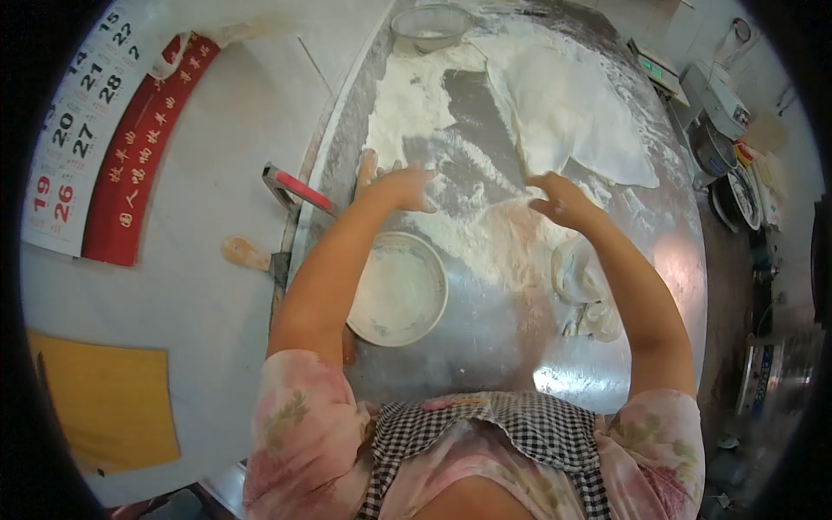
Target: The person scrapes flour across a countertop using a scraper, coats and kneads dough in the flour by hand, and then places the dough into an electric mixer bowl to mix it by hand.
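Note:
A wide, thin sheet of white dough (576, 104) lies over the far right of the floured metal table (485, 347). My right hand (563, 201) is at the sheet's near left corner, thumb and fingers apart, fingertips touching or very close to its edge. My left hand (406, 188) hovers over the flour (407, 108) on the left, slightly blurred, its fingers spread with nothing visible in them. Just left of it a tan, rounded thing (367, 165) shows, partly hidden. Below my left forearm sits a round bowl (397, 290) with a pale inside, partly covered by the arm.
A crumpled off-white bundle (589, 290) lies by my right forearm. A red-handled tool (303, 191) and a wooden-handled scraper (247, 253) are at the left edge. A sieve (431, 28) stands at the far end; a scale (656, 71) is far right.

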### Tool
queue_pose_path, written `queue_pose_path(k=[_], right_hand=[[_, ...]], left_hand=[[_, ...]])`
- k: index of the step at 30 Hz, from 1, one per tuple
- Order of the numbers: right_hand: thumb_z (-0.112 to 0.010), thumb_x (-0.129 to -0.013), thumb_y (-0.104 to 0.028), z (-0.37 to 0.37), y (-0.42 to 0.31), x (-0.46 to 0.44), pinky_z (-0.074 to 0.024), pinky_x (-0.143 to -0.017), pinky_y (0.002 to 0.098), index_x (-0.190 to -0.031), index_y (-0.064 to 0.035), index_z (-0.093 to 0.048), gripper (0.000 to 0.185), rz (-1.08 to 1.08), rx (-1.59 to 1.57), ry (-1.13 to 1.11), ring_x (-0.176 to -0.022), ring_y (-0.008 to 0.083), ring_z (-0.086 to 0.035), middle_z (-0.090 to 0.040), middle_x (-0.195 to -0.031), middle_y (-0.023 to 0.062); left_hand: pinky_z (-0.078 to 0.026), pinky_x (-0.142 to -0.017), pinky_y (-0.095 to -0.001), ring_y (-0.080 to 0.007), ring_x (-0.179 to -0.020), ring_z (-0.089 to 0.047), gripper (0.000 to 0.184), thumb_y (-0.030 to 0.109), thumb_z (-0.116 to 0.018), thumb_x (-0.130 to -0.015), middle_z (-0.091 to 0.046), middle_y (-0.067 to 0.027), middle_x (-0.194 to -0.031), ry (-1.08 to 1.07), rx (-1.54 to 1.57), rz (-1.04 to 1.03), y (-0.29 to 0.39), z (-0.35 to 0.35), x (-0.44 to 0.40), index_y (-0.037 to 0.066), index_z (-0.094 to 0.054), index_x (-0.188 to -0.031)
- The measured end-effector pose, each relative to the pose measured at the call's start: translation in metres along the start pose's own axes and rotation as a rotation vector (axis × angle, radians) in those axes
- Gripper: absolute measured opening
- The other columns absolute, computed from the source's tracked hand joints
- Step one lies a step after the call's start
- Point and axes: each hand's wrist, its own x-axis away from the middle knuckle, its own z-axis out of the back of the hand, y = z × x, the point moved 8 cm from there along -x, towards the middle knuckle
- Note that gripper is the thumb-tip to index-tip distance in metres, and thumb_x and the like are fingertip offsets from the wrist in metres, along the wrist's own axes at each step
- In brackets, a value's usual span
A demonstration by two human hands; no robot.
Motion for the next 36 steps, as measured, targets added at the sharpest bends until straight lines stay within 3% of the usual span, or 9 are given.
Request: queue_pose_path(k=[5, 9, 12, 14, 18, 25, 30, 33, 36], right_hand=[[-0.064, -0.079, -0.024, 0.024, 0.07, 0.128, -0.0421, -0.086, 0.0411, -0.118, -0.0046, -0.052, 0.045, -0.222, 0.014, 0.118, -0.099, 0.037, -0.053, -0.056, -0.107, 0.0213], [-0.06, -0.082, -0.033, -0.003, 0.122, 0.245, -0.0419, -0.087, 0.0427, -0.122, -0.0011, -0.049, 0.052, -0.692, 0.2, -0.062, -0.103, 0.0396, -0.052, -0.054, -0.112, 0.0258], [-0.057, -0.085, -0.032, -0.027, 0.112, 0.298, -0.0415, -0.088, 0.043, -0.121, 0.005, -0.046, 0.053, -0.744, -0.013, -0.008, -0.103, 0.0414, -0.053, -0.054, -0.11, 0.0292], [-0.057, -0.084, -0.032, -0.027, 0.094, 0.31, -0.0417, -0.088, 0.0421, -0.122, 0.0059, -0.045, 0.055, -0.796, -0.074, 0.075, -0.103, 0.0409, -0.053, -0.054, -0.111, 0.029], [-0.059, -0.083, -0.031, -0.039, 0.101, 0.344, -0.0423, -0.087, 0.0399, -0.125, 0.0047, -0.043, 0.058, -0.924, -0.214, 0.362, -0.105, 0.0387, -0.052, -0.052, -0.115, 0.0269], [-0.061, -0.081, -0.016, -0.01, 0.044, 0.317, -0.042, -0.09, 0.0376, -0.124, 0.0041, -0.045, 0.05, -0.929, -0.136, 0.329, -0.106, 0.0367, -0.052, -0.051, -0.117, 0.0255], [-0.062, -0.077, -0.011, 0.004, 0.057, 0.327, -0.0444, -0.086, 0.04, -0.118, -0.0011, -0.052, 0.044, -0.668, -0.223, 0.719, -0.098, 0.0355, -0.056, -0.058, -0.106, 0.0203], [-0.059, -0.076, -0.006, 0.021, 0.056, 0.334, -0.0445, -0.086, 0.0374, -0.118, 0.0024, -0.052, 0.042, -0.652, -0.358, 0.846, -0.099, 0.03, -0.057, -0.06, -0.107, 0.0194], [-0.052, -0.084, -0.004, 0.026, 0.043, 0.308, -0.0431, -0.086, 0.0284, -0.12, 0.0057, -0.049, 0.037, -0.672, -0.699, 0.834, -0.098, 0.0179, -0.054, -0.056, -0.109, 0.0118]], left_hand=[[-0.034, -0.1, -0.0352, -0.0301, -0.123, -0.041, 0.084, 0.048, -0.066, -0.071, -0.042, -0.0186, -0.133, -0.376, 0.272, -0.027, -0.002, -0.04, 0.042, 0.002, -0.035, -0.134], [-0.045, -0.082, -0.0381, -0.032, -0.098, -0.058, 0.047, 0.032, -0.071, -0.068, -0.061, -0.0165, -0.103, -0.354, -0.051, -0.181, -0.051, -0.116, 0.039, 0.003, -0.062, -0.104], [-0.046, -0.076, -0.0408, -0.0318, -0.085, -0.061, 0.027, 0.022, -0.07, -0.067, -0.064, -0.0171, -0.085, -0.303, -0.109, -0.079, -0.027, -0.082, 0.054, 0.005, -0.067, -0.087], [-0.045, -0.075, -0.0416, -0.0321, -0.083, -0.061, 0.02, 0.016, -0.066, -0.069, -0.064, -0.0173, -0.083, -0.288, -0.07, -0.23, 0.009, -0.054, 0.06, 0.006, -0.067, -0.086], [-0.047, -0.072, -0.0405, -0.0317, -0.083, -0.06, 0.029, 0.009, -0.061, -0.071, -0.064, -0.0158, -0.089, -0.105, -0.139, -0.226, 0.079, 0.013, 0.085, 0.009, -0.063, -0.1], [-0.047, -0.079, -0.0376, -0.0277, -0.085, -0.06, 0.039, 0.007, -0.052, -0.077, -0.062, -0.009, -0.102, 0.612, -0.335, -0.436, 0.165, 0.052, 0.133, 0.012, -0.056, -0.116], [-0.05, -0.069, -0.0396, -0.0254, -0.08, -0.061, 0.038, 0.011, -0.056, -0.076, -0.063, -0.0111, -0.098, 0.74, -0.214, -0.269, 0.134, 0.061, 0.142, 0.011, -0.057, -0.114], [-0.048, -0.067, -0.0403, -0.0291, -0.075, -0.061, 0.031, 0.015, -0.058, -0.077, -0.063, -0.0149, -0.086, 0.572, 0.143, 0.048, 0.08, 0.045, 0.161, 0.008, -0.06, -0.107], [-0.047, -0.067, -0.0411, -0.0337, -0.072, -0.06, 0.028, 0.018, -0.06, -0.076, -0.062, -0.0176, -0.079, 0.13, 0.472, 0.262, 0.025, -0.024, 0.177, 0.006, -0.062, -0.101]])
